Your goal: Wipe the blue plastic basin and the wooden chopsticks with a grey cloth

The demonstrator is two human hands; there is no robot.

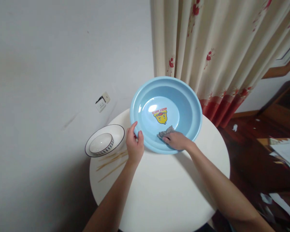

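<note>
A light blue plastic basin (185,100) with a yellow duck print on its bottom is tilted up toward me over the round white table. My left hand (134,143) grips the basin's rim at its lower left, thumb and fingers on either side of the edge. Inside the basin, near the lower wall, my right hand (175,140) presses a grey cloth (166,131) against the surface. Part of the cloth is covered by the fingers.
On the white table (157,190), several chopsticks (112,162) lie left of my left forearm. A small bowl (101,143) rests in a larger dark-rimmed dish (118,130) at the left edge. Wall and socket (101,104) stand behind; a curtain (183,38) hangs beyond the basin.
</note>
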